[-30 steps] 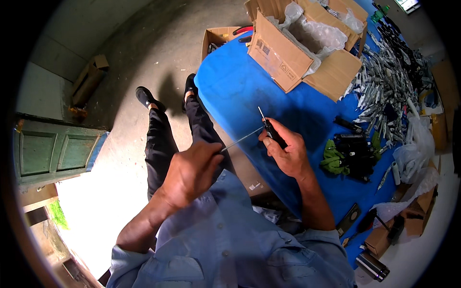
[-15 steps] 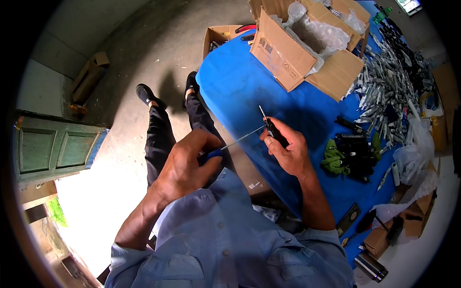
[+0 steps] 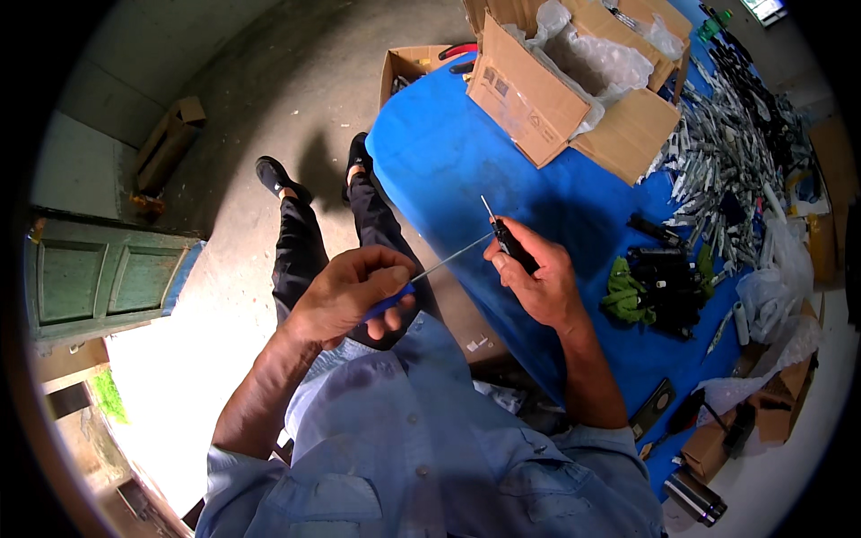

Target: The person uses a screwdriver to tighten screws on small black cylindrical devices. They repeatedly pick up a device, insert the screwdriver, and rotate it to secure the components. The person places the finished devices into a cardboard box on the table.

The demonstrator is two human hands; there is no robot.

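My left hand (image 3: pixel 345 294) is closed around the blue handle of a screwdriver (image 3: pixel 387 303), and its thin metal shaft slants up and to the right. The shaft's tip meets the side of a small black cylindrical part (image 3: pixel 509 242), which has a thin metal rod sticking out of its far end. That part is pinched between the thumb and fingers of my right hand (image 3: pixel 544 280), held above the near edge of the blue-covered table (image 3: pixel 430 134). The exact contact point at the screwdriver's tip is too small to make out.
An open cardboard box (image 3: pixel 525 99) with plastic bags stands at the back of the table. To its right lies a heap of slim silvery parts (image 3: pixel 717 161). Black parts (image 3: pixel 659 287) on green cloth (image 3: pixel 625 296) sit right of my right hand. A metal flask (image 3: pixel 695 498) is lower right.
My left hand has turned on the screwdriver handle, its thumb now lying along the top and more of the blue handle showing. The right hand and black part have barely moved.
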